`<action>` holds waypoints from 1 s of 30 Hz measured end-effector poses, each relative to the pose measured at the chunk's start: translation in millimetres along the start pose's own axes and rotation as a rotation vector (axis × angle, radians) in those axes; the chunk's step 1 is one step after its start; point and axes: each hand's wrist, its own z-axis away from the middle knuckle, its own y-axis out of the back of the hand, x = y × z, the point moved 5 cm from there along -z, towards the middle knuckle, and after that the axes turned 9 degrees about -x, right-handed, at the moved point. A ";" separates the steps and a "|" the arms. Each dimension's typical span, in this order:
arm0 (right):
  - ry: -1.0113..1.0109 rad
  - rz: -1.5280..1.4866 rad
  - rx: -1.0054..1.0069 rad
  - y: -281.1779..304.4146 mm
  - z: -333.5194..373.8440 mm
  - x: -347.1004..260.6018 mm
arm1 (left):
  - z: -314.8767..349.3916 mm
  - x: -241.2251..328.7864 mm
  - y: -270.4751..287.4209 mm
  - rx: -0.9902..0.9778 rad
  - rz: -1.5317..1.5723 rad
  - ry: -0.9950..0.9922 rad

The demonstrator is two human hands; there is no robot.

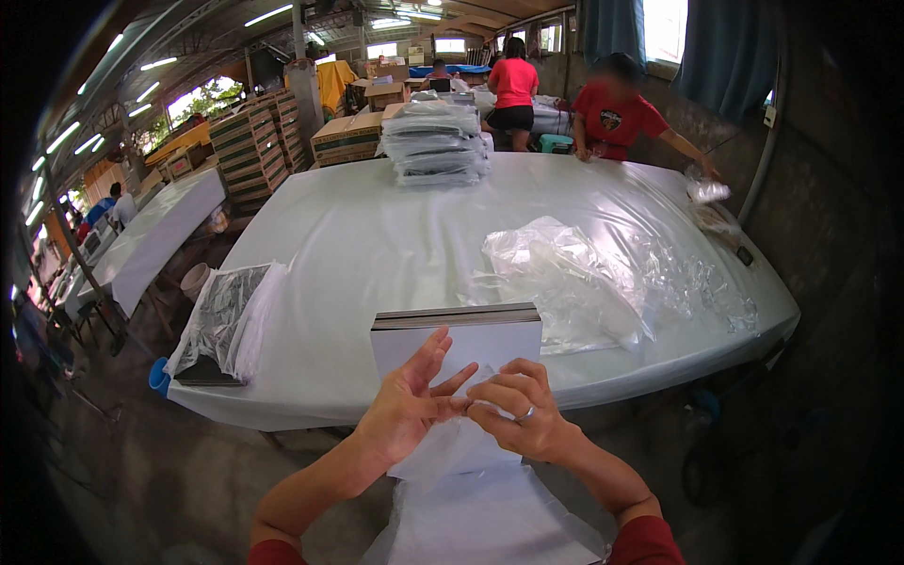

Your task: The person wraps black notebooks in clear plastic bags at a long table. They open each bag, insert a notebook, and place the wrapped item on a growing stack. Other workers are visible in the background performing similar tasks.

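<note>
In front of me a stack of flat white-faced boards with dark edges (457, 321) stands at the near table edge. Thin clear plastic, like a bag (447, 447), hangs over its lower face and down toward my lap. My left hand (410, 405) has its fingers stretched and spread before the boards. Just right of it, my right hand (518, 411), with a ring on one finger, is curled closed. Its fingertips pinch the plastic and meet the fingertips of my left hand. What lies under the fingers is partly hidden.
Loose clear plastic bags (574, 282) lie to the right on the white-covered table (358, 235). A bagged dark stack (226, 320) sits at its left edge, more wrapped stacks (433, 141) at the back. A co-worker in red (617, 122) handles plastic at the far right.
</note>
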 end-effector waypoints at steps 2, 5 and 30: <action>0.027 -0.003 -0.017 -0.4 1.3 -0.8 | -0.9 -0.5 1.9 0.031 0.002 0.007; 0.034 -0.082 -0.042 4.2 0.5 -4.4 | -2.6 2.7 7.0 0.113 -0.039 -0.010; -0.635 -1.554 -0.829 -27.3 44.3 27.7 | 53.7 32.9 -24.2 -0.428 -0.230 0.057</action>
